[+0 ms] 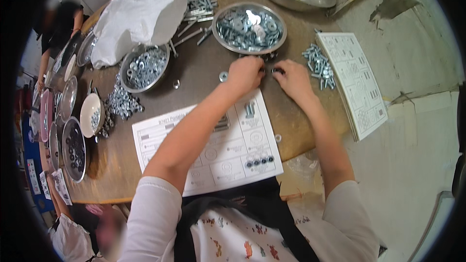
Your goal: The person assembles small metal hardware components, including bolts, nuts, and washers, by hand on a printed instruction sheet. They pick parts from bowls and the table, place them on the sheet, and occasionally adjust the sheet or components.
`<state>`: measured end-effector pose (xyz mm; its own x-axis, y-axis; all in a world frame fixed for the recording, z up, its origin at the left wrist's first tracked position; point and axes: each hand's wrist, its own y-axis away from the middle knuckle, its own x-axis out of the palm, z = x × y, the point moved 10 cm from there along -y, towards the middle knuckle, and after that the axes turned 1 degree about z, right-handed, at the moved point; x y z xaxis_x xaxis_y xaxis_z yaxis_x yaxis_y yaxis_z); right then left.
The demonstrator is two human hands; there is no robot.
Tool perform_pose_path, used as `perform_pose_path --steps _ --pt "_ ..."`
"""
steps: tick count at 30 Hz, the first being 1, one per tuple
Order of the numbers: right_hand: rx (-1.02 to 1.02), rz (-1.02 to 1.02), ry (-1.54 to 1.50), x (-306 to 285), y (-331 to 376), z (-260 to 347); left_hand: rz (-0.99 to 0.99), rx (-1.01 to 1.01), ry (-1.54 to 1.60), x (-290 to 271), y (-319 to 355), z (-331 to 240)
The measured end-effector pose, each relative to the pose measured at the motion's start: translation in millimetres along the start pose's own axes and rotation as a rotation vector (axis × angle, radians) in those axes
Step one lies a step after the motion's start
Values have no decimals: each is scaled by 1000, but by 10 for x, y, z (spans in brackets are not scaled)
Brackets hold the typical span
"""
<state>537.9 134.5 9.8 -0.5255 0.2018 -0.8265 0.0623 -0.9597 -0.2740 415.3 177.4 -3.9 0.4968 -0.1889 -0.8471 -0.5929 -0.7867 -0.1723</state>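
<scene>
My left hand (245, 73) is closed at the near side of a steel bowl (242, 51) of washers (248, 26), its fingertips pressed round something small and dark that I cannot make out. Just to its right, my right hand (293, 81) pinches a small dark piece between thumb and finger. Under my left forearm lies a printed parts sheet (158, 140). On it rest bolts (249, 110) and a row of several small black-centred nuts (260, 161). Loose dark bits partly show behind my fingers at the bowl's foot.
Short bolts (319, 66) lie in a pile beside a stack of printed sheets (353, 80) at right. Left stand a bowl of washers (145, 68), a heap of nuts (124, 101) and a bowl of black rings (74, 150). Long bolts (201, 0) and a white plastic bag (141, 17) lie farther back. Other people work at left.
</scene>
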Motion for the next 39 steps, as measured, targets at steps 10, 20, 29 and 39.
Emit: perform_pose_path --steps 10,20,29,39 --pt "-139 459 -394 -50 1269 1164 190 -66 368 -456 1725 -559" --pt "-295 555 -133 101 1510 1371 177 -70 321 -195 2121 -683" --pt "-145 10 -198 -482 287 885 125 -49 391 -462 2038 -651" --pt "-7 54 204 228 -1277 493 141 -105 585 -318 2305 -350"
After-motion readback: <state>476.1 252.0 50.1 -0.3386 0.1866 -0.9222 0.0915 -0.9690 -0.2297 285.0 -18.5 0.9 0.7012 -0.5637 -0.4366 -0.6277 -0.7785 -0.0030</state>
